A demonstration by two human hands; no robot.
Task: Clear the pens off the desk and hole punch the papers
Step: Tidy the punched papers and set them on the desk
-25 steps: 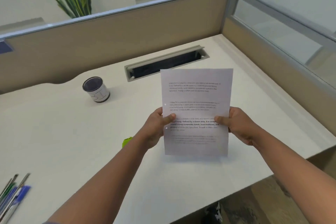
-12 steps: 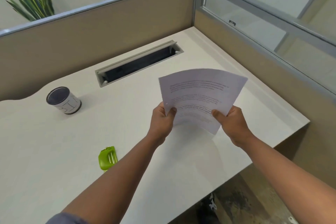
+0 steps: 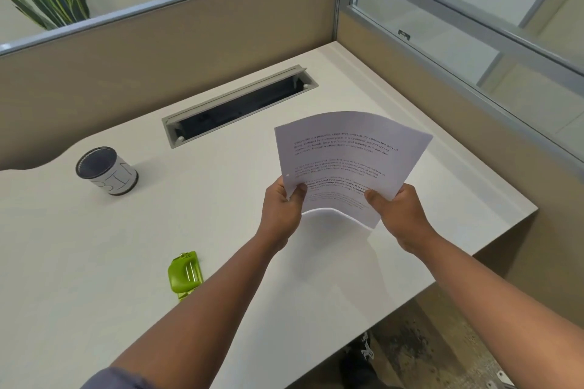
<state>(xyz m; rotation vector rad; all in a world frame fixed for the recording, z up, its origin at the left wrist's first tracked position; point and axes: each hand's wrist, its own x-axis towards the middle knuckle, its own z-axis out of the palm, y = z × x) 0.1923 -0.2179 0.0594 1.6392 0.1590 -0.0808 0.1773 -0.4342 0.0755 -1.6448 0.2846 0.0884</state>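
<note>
Printed white papers are held above the desk's right half, bowed upward across their width, with a punched hole showing at the left edge. My left hand grips their lower left edge, thumb on top. My right hand grips the lower right corner. A green hole punch lies on the desk to the left of my left forearm. A white pen cup with a dark inside stands upright at the back left. No pens are in view.
The white desk ends in a front right edge below my right forearm. A grey cable slot is sunk into its far side. Tan partition walls close the back and right. Floor shows at the bottom right.
The view has swung right, so the pens at the lower left are out of frame. The papers went from flat and upright to bowed and tilted away. Both hands keep their grip.
</note>
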